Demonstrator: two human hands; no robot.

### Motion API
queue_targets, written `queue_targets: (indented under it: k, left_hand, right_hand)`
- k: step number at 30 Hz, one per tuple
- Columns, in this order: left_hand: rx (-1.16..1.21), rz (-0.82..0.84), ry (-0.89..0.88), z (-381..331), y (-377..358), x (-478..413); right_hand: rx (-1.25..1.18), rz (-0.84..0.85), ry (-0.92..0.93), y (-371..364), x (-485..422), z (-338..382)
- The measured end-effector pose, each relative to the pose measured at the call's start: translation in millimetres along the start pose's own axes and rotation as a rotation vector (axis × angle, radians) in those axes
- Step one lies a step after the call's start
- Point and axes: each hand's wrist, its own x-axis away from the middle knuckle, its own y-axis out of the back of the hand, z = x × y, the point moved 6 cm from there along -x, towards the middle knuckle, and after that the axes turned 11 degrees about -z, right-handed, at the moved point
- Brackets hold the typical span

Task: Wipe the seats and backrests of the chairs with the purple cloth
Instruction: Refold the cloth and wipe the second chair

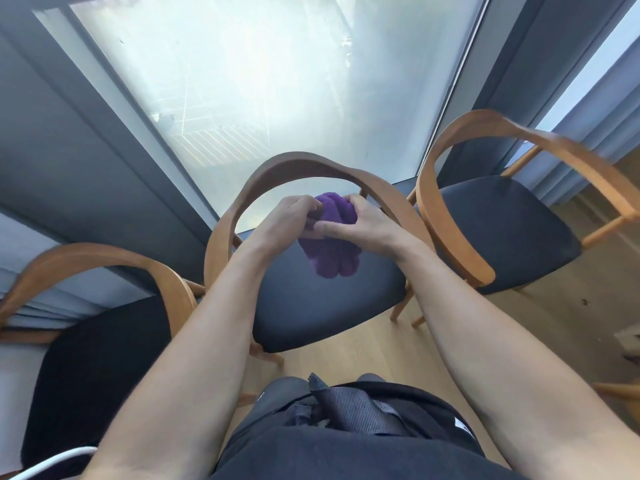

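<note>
A bunched purple cloth (334, 247) hangs in the air above the dark seat (311, 306) of the middle chair, just in front of its curved wooden backrest (298, 166). My left hand (291, 220) grips the cloth's upper left part with curled fingers. My right hand (363, 225) holds its upper right part, thumb laid across the front. The cloth's lower end dangles free and does not touch the seat. A second chair (502, 233) stands to the right and a third chair (100, 362) to the left, both with dark seats and bent wooden backrests.
A large window (259, 81) with grey frames rises right behind the chairs. Grey curtains (595, 133) hang at the far right. Wooden floor (398, 351) lies between the chairs and me. A white cable (55, 460) crosses the lower left corner.
</note>
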Motion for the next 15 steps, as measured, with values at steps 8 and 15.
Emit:
queue_targets:
  k: [8,15]
  left_hand:
    - [-0.25,-0.444,-0.145,-5,33,-8]
    - [-0.38,-0.275,-0.096,15,18,0]
  right_hand:
    - [0.029,-0.188,0.167,12,-1,-2]
    - [-0.137,-0.199,0.2,15,8,0]
